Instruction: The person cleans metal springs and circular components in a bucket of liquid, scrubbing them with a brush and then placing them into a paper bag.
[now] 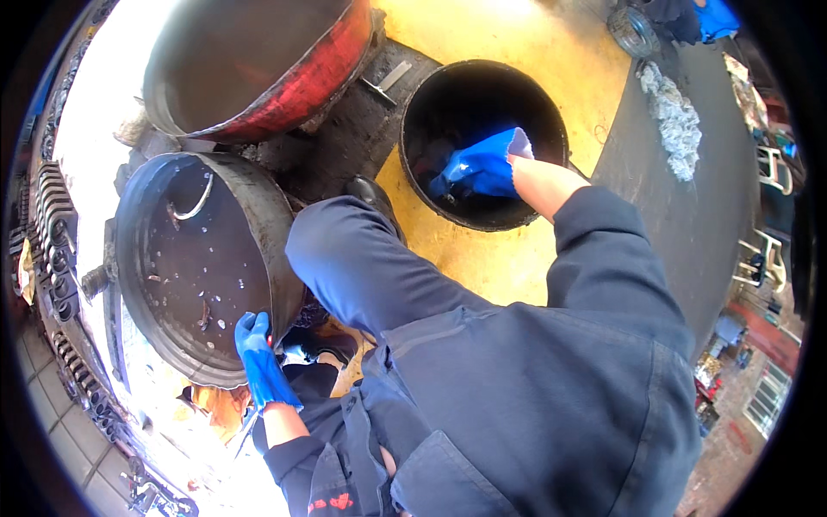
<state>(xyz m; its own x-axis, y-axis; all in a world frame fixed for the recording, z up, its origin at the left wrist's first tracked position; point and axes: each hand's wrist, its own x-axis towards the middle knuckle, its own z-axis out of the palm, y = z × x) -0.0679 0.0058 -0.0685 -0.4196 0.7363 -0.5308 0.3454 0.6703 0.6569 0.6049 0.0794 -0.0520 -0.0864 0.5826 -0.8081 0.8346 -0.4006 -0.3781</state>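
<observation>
My left hand (256, 346), in a blue rubber glove, is hooked over the near rim of a grey metal basin (277, 226). A speck of red shows beside its fingers. Dark liquid (215, 271) fills the basin, with small pale bits and a curved whitish strip (196, 200) in it. Gloved the same way, my right hand (484, 165) reaches down inside a round black drum (413, 185). Its fingers point toward dark lumps at the bottom, and shadow hides their tips and whatever they touch.
A larger red-sided tub (301, 82) of murky liquid stands beyond the basin. Between tub and drum lies a flat metal bar (392, 79). Rows of metal parts (59, 233) line the far left. A silvery crumpled heap (672, 121) and a tyre (633, 33) lie at upper right.
</observation>
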